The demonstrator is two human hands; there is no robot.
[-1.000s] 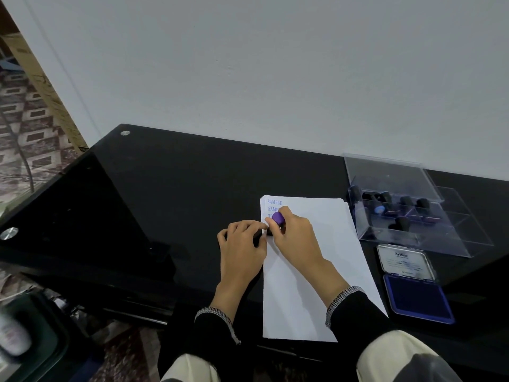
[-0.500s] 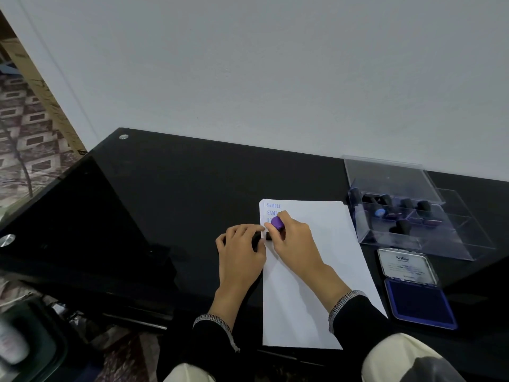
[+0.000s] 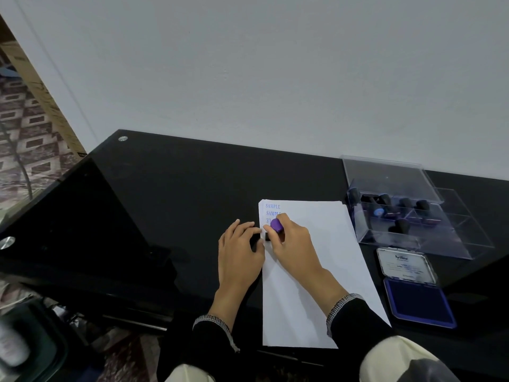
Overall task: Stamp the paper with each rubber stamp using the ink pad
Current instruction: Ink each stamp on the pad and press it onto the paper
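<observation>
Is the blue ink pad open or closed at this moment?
Open: the blue ink pad has its dark inked surface exposed, and its labelled lid is folded back.

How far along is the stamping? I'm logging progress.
Done: two SAMPLE prints top the paper, with a third partly hidden. In hand: the right hand presses a purple stamp; the left hand steadies the edge. Left: stamps in the box.

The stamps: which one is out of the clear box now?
The purple-topped stamp, gripped by the right hand on the paper. The others, dark-handled, sit inside the clear box.
</observation>
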